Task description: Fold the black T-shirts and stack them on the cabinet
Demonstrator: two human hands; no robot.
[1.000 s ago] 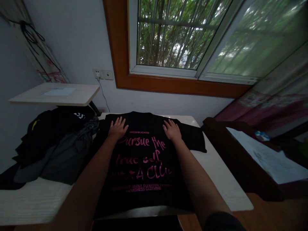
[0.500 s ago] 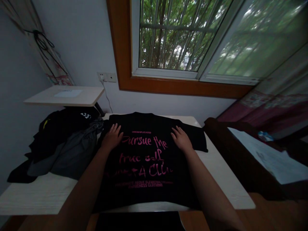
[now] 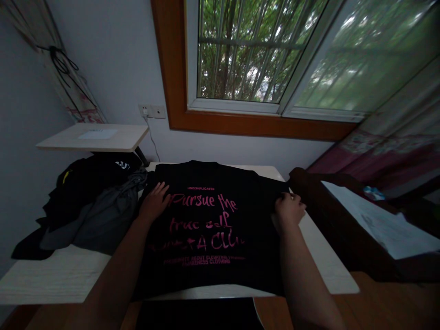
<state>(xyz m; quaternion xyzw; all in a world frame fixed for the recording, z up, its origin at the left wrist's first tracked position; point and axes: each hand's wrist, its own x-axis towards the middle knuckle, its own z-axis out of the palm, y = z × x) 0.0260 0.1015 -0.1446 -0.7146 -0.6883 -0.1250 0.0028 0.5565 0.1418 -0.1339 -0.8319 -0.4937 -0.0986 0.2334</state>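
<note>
A black T-shirt with pink lettering lies spread on a pale wooden table, its neck end toward the wall. Flat on the shirt's left side, beside the lettering, rests my left hand with its fingers stretched out. My right hand is at the right sleeve, fingers curled round the sleeve's outer end; the fingertips are partly hidden. The left sleeve is partly covered by my left arm and hand.
A heap of black and grey clothes sits on the table's left, below a small raised shelf with a paper on it. A dark brown piece of furniture with a pale sheet stands on the right. Behind are a wall socket and window.
My right hand has moved from lying flat on the shirt out to the right sleeve, and its fingers have closed there. My left hand has slid slightly left and stays flat.
</note>
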